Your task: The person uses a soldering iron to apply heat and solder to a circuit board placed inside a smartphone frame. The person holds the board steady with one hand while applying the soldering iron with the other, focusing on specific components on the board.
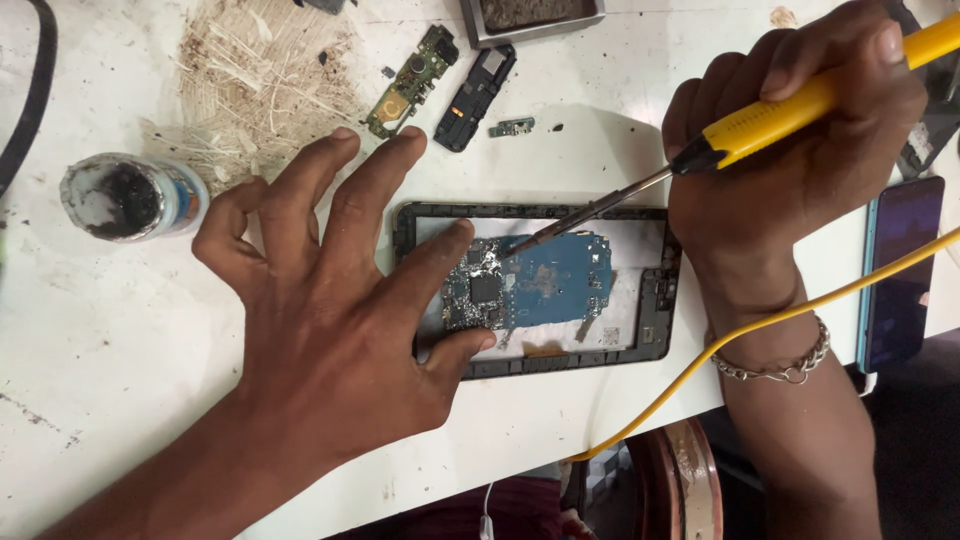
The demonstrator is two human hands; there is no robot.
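Head view: circuit board (545,280) under splayed, empty left hand (330,300); right hand (790,160) gripping soldering iron (760,120) above it.

At ten o'clock stands a small open jar (132,197) of dark paste. Toward twelve lie a green sub-board (410,80), a black speaker module (476,96), a tiny connector board (512,127) and a grey tray (530,20). At three lies a blue phone (900,270).

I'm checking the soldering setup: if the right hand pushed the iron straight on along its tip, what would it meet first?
The right hand aims the soldering iron down-left; its tip seems already at the blue circuit board, just short of the left hand's index finger.
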